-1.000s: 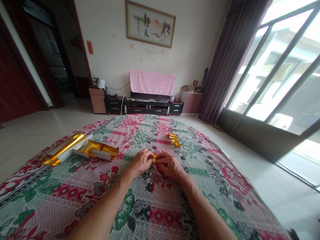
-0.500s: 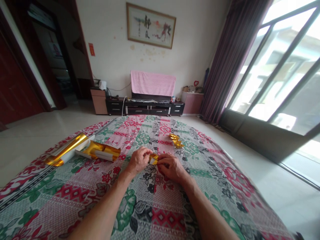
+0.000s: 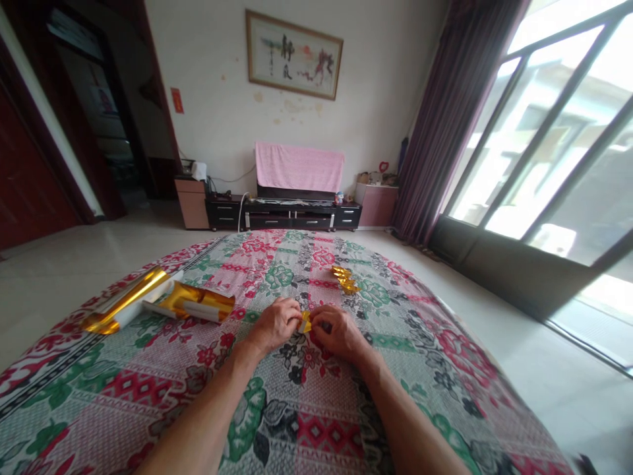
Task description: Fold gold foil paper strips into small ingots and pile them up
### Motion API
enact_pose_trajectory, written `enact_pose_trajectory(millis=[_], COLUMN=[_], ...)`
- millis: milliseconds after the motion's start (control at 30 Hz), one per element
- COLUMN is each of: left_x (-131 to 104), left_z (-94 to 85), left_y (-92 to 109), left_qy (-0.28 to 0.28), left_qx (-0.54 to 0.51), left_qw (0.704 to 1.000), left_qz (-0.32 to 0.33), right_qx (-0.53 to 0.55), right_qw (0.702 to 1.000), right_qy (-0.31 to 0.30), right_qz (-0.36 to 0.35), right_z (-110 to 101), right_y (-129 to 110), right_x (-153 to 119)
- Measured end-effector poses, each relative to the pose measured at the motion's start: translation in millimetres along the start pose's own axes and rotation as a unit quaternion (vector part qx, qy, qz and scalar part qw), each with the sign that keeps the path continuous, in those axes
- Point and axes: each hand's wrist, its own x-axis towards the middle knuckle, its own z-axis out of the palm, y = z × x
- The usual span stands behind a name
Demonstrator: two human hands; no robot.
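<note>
Between my two hands is a small piece of gold foil paper point(image 3: 306, 322) with a pale underside, low over the patterned cloth. My left hand point(image 3: 279, 323) pinches its left edge, fingers closed. On the other side my right hand point(image 3: 337, 332) grips the paper between thumb and fingers. Much of the piece is hidden by my fingertips. Beyond my right hand lies a row of folded gold foil pieces point(image 3: 345, 280), close together. Off to the left are curled gold foil sheets point(image 3: 190, 302) with white backs, one of them rolled point(image 3: 129, 300).
A floral cloth point(image 3: 267, 422) covers the rounded surface under my hands. Past its far edge stand a low black cabinet point(image 3: 271, 221) and a screen draped with a pink towel point(image 3: 299, 166). A purple curtain point(image 3: 435, 125) and large windows are at the right.
Less of the gold foil paper shows between my hands, and my fingers have come closer together over it. The view has shifted slightly. The other foil pieces lie as before.
</note>
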Motion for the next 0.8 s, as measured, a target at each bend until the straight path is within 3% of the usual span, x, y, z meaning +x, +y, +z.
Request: enact_pose_trajectory(millis=[500, 800], left_x=[-1.1, -3.4], left_z=[-11.6, -10.6], left_y=[3.4, 0.3], left_qy=[-0.063, -0.053], left_qx=[-0.035, -0.027], left_qw=[0.997, 0.997], left_qz=[0.033, 0.044], right_qx=[-0.034, -0.032], right_qw=[0.996, 0.996], right_qy=[-0.078, -0.086], right_qz=[-0.018, -0.011], right_z=[-8.3, -5.4], right_y=[-5.9, -3.7], right_x=[2.6, 3.6])
